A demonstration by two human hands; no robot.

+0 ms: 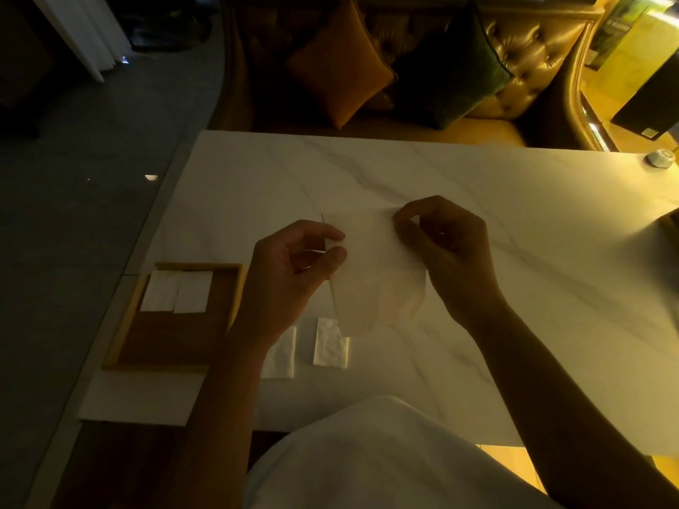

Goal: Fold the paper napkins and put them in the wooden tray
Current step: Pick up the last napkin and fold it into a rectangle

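Napkin (374, 273) held above table (477, 200), left hand (290, 273) and right hand (444, 251) pinching its upper corners

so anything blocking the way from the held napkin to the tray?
Nothing visible. Both hands hold the napkin above the table; the wooden tray lies left of it, two folded napkins at its far end, near part bare.
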